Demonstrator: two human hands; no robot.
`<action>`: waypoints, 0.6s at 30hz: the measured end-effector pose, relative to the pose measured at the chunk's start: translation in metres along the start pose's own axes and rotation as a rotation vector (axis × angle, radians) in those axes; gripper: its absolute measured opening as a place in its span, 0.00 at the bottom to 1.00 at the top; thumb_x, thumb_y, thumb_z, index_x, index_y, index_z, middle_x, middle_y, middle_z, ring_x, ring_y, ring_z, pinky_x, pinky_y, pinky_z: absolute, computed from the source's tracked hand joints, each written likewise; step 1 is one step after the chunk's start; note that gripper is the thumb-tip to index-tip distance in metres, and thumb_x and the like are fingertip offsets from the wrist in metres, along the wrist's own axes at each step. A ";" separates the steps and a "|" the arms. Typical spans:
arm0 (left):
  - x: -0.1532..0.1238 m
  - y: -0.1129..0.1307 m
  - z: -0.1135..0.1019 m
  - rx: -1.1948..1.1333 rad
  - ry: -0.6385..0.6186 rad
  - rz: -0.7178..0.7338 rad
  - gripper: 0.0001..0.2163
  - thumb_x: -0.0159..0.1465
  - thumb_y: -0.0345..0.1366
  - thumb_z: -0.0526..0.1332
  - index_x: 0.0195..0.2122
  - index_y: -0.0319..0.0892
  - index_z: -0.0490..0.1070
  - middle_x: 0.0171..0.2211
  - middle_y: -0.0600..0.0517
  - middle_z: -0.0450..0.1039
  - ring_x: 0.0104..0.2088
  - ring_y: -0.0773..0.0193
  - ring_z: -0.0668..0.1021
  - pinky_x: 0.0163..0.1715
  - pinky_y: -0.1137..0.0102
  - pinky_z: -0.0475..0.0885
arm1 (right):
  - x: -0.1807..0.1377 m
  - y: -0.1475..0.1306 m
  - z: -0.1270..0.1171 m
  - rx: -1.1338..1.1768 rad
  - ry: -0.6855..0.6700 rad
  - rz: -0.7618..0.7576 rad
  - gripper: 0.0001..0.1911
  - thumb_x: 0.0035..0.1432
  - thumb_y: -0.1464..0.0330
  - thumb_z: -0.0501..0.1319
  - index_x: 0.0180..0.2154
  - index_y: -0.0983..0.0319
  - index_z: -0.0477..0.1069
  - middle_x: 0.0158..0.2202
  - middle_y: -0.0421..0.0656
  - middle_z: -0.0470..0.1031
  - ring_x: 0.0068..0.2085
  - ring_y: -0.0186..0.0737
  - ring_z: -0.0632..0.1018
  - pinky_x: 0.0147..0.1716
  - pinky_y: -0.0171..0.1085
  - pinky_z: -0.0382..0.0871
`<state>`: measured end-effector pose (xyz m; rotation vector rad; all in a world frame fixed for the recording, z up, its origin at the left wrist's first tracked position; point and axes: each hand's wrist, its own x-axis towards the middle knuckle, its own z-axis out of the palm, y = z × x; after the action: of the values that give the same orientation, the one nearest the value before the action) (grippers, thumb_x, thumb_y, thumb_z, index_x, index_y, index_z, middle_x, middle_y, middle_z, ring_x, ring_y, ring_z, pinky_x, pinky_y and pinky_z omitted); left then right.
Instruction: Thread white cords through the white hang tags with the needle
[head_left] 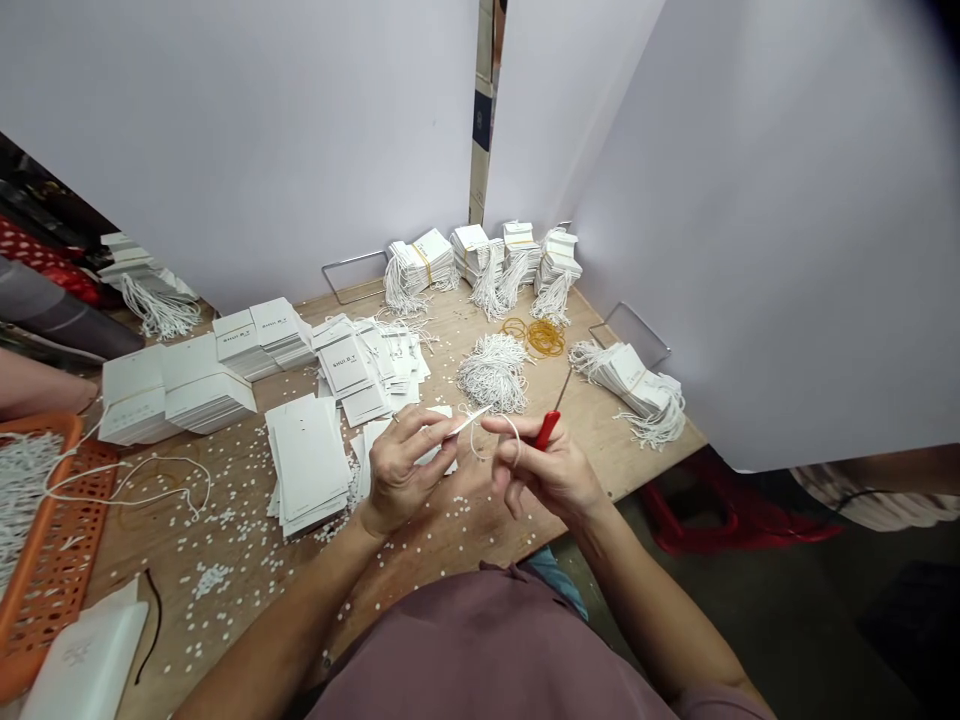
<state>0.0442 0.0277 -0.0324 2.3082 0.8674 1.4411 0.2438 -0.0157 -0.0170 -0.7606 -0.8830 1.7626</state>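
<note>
My left hand (401, 462) is closed on a white card tag (450, 432), pinching it edge-on over the wooden table (420, 540). Close beside it, my right hand (551, 470) grips a red-handled needle tool (553, 415) whose metal shaft points up and away. A loop of white string (495, 432) runs between the tag and my right fingers. Just beyond both hands lies a loose heap of white strings (495, 372). Stacks of blank white tags (309, 462) lie to the left of my left hand.
Banded bundles of strung tags (480, 258) stand at the back, another bundle (637, 385) at right. Yellow rubber bands (541, 337) lie near them. White card stacks (180, 385) sit left. An orange basket (45, 560) holds strings. Small white punch-outs litter the table. White partition boards enclose it.
</note>
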 end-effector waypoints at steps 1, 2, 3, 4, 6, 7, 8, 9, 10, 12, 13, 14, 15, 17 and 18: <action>0.001 0.000 -0.003 0.027 -0.015 0.060 0.14 0.62 0.23 0.65 0.47 0.43 0.77 0.36 0.48 0.78 0.38 0.61 0.78 0.39 0.64 0.74 | 0.003 -0.002 0.002 -0.053 0.070 -0.028 0.21 0.51 0.64 0.72 0.48 0.60 0.79 0.25 0.39 0.77 0.22 0.33 0.76 0.13 0.30 0.72; 0.001 0.000 -0.006 0.051 -0.030 0.118 0.15 0.62 0.23 0.64 0.49 0.43 0.76 0.37 0.47 0.78 0.39 0.60 0.77 0.40 0.63 0.74 | 0.006 -0.003 0.003 -0.109 0.131 -0.050 0.22 0.49 0.65 0.74 0.47 0.61 0.80 0.26 0.40 0.77 0.23 0.33 0.76 0.13 0.30 0.72; 0.002 0.000 -0.009 0.072 -0.044 0.170 0.16 0.62 0.22 0.64 0.50 0.43 0.76 0.37 0.46 0.78 0.39 0.59 0.77 0.40 0.62 0.75 | 0.009 -0.004 0.004 -0.165 0.173 -0.058 0.22 0.46 0.65 0.75 0.46 0.62 0.81 0.27 0.39 0.77 0.22 0.32 0.75 0.13 0.29 0.71; 0.002 0.001 -0.011 0.089 -0.063 0.217 0.17 0.62 0.22 0.64 0.51 0.42 0.75 0.38 0.45 0.78 0.40 0.57 0.77 0.40 0.61 0.75 | 0.012 -0.005 0.004 -0.214 0.192 -0.046 0.23 0.45 0.65 0.76 0.45 0.62 0.81 0.26 0.39 0.76 0.20 0.30 0.73 0.12 0.29 0.69; 0.002 0.001 -0.016 0.124 -0.114 0.291 0.18 0.62 0.23 0.64 0.54 0.40 0.74 0.40 0.43 0.78 0.42 0.55 0.78 0.41 0.59 0.76 | 0.017 -0.007 0.002 -0.286 0.181 0.005 0.24 0.42 0.63 0.77 0.42 0.64 0.82 0.23 0.37 0.74 0.17 0.27 0.69 0.11 0.29 0.66; 0.002 0.000 -0.017 0.141 -0.139 0.322 0.19 0.62 0.24 0.64 0.55 0.39 0.73 0.41 0.43 0.78 0.43 0.54 0.78 0.41 0.59 0.77 | 0.018 -0.007 0.001 -0.307 0.164 0.028 0.24 0.40 0.63 0.78 0.41 0.65 0.82 0.22 0.37 0.74 0.17 0.27 0.68 0.11 0.29 0.65; 0.002 0.000 -0.018 0.157 -0.161 0.350 0.19 0.63 0.24 0.64 0.55 0.38 0.73 0.41 0.42 0.79 0.44 0.53 0.78 0.41 0.58 0.77 | 0.020 -0.008 -0.001 -0.320 0.145 0.043 0.25 0.39 0.62 0.79 0.40 0.65 0.82 0.21 0.36 0.73 0.17 0.27 0.68 0.11 0.29 0.65; 0.002 -0.001 -0.019 0.169 -0.178 0.375 0.19 0.63 0.24 0.64 0.56 0.37 0.72 0.41 0.41 0.79 0.44 0.52 0.78 0.41 0.58 0.78 | 0.022 -0.008 -0.002 -0.328 0.128 0.051 0.25 0.38 0.61 0.79 0.39 0.66 0.82 0.20 0.36 0.72 0.17 0.27 0.68 0.12 0.29 0.66; 0.002 -0.001 -0.020 0.177 -0.188 0.393 0.19 0.63 0.24 0.64 0.56 0.36 0.72 0.41 0.40 0.79 0.44 0.52 0.78 0.41 0.57 0.78 | 0.023 -0.008 -0.004 -0.336 0.110 0.059 0.24 0.38 0.60 0.79 0.38 0.66 0.82 0.20 0.35 0.71 0.17 0.27 0.68 0.12 0.29 0.66; 0.002 -0.003 -0.020 0.184 -0.197 0.406 0.18 0.63 0.25 0.64 0.56 0.35 0.72 0.41 0.40 0.79 0.44 0.52 0.78 0.41 0.57 0.79 | 0.025 -0.007 -0.007 -0.349 0.083 0.080 0.23 0.41 0.58 0.77 0.36 0.66 0.81 0.19 0.34 0.70 0.17 0.26 0.67 0.12 0.30 0.67; 0.002 -0.003 -0.020 0.187 -0.200 0.404 0.18 0.64 0.25 0.63 0.56 0.36 0.72 0.41 0.40 0.79 0.44 0.52 0.79 0.41 0.58 0.79 | 0.026 -0.006 -0.008 -0.355 0.071 0.092 0.22 0.42 0.58 0.77 0.35 0.66 0.80 0.19 0.34 0.70 0.17 0.26 0.67 0.12 0.30 0.67; 0.001 -0.004 -0.020 0.189 -0.204 0.400 0.18 0.64 0.25 0.63 0.55 0.36 0.72 0.42 0.40 0.79 0.44 0.52 0.79 0.41 0.58 0.79 | 0.027 -0.005 -0.009 -0.364 0.057 0.099 0.21 0.44 0.57 0.76 0.34 0.65 0.79 0.20 0.35 0.70 0.17 0.27 0.67 0.12 0.29 0.67; 0.001 -0.004 -0.021 0.191 -0.206 0.395 0.17 0.64 0.26 0.63 0.55 0.37 0.72 0.42 0.41 0.79 0.44 0.52 0.79 0.41 0.58 0.79 | 0.028 -0.005 -0.010 -0.380 0.043 0.098 0.20 0.46 0.57 0.75 0.34 0.65 0.77 0.22 0.35 0.71 0.17 0.27 0.68 0.12 0.29 0.67; -0.001 -0.004 -0.021 0.195 -0.216 0.388 0.17 0.65 0.25 0.62 0.55 0.38 0.72 0.42 0.42 0.80 0.45 0.52 0.79 0.42 0.58 0.79 | 0.029 -0.004 -0.012 -0.427 0.009 0.072 0.18 0.49 0.58 0.73 0.34 0.64 0.74 0.25 0.35 0.70 0.18 0.26 0.68 0.11 0.28 0.66; -0.002 -0.004 -0.021 0.197 -0.222 0.383 0.17 0.65 0.25 0.62 0.55 0.39 0.72 0.42 0.42 0.80 0.45 0.52 0.79 0.42 0.59 0.79 | 0.029 -0.004 -0.012 -0.451 -0.017 0.060 0.17 0.51 0.58 0.72 0.34 0.63 0.73 0.26 0.35 0.69 0.19 0.26 0.68 0.11 0.28 0.66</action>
<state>0.0237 0.0279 -0.0261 2.8377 0.5441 1.2405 0.2462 0.0150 -0.0234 -1.0697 -1.3036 1.6393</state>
